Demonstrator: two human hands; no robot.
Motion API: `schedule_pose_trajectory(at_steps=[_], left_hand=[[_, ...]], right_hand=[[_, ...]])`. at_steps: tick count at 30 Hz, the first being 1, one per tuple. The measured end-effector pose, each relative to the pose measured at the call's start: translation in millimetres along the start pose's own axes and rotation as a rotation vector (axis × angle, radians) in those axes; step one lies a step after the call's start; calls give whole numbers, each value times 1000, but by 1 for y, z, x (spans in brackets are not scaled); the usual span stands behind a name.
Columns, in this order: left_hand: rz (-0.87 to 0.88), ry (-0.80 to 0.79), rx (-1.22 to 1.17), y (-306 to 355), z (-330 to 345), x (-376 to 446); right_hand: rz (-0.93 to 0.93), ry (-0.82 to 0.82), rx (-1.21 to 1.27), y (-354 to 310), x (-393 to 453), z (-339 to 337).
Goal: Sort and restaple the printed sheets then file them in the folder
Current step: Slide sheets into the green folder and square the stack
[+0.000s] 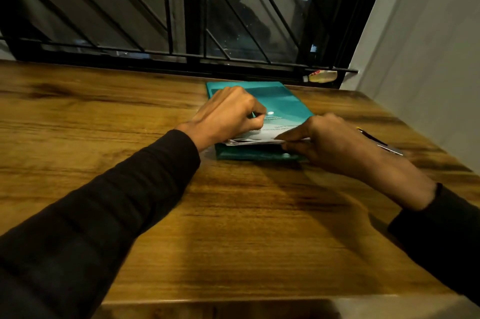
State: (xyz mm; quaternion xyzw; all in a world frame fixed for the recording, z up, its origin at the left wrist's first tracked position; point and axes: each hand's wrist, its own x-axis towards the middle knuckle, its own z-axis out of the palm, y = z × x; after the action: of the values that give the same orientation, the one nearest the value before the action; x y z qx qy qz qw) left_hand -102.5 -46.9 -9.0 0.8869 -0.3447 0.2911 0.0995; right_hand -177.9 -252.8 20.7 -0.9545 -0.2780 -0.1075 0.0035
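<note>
A teal folder lies on the wooden table near the window. A thin stack of white printed sheets sits at the folder's near end. My left hand is curled over the folder's left side and pinches the folder's flap edge by a small silver snap. My right hand pinches the near right edge of the sheets between thumb and fingers. The sheets' far part is hidden under the flap and my hands.
A pen-like tool with a metal end lies on the table behind my right hand. A small plastic bottle lies on the window ledge. A barred dark window runs along the back; a white wall stands on the right.
</note>
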Motion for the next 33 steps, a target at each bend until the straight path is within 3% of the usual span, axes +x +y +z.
schedule_pose_trajectory(at_steps=[8, 12, 17, 19, 22, 27, 33], left_hand=[[12, -43, 5, -2, 0, 0], [4, -42, -17, -5, 1, -3], [-27, -57, -45, -8, -2, -7], [-49, -53, -79, -8, -4, -8], [-121, -77, -152, -11, -5, -10], [-188, -255, -261, -13, -2, -12], [-122, -309, -296, -9, 3, -11]], right_hand=[[81, 16, -79, 4, 30, 24], [26, 31, -26, 4, 31, 30], [-27, 120, 393, 0, 9, 19], [-4, 72, 484, -3, -6, 9], [57, -81, 338, 1, -20, 10], [-47, 185, 310, 5, -16, 27], [-169, 259, 315, -1, -20, 36]])
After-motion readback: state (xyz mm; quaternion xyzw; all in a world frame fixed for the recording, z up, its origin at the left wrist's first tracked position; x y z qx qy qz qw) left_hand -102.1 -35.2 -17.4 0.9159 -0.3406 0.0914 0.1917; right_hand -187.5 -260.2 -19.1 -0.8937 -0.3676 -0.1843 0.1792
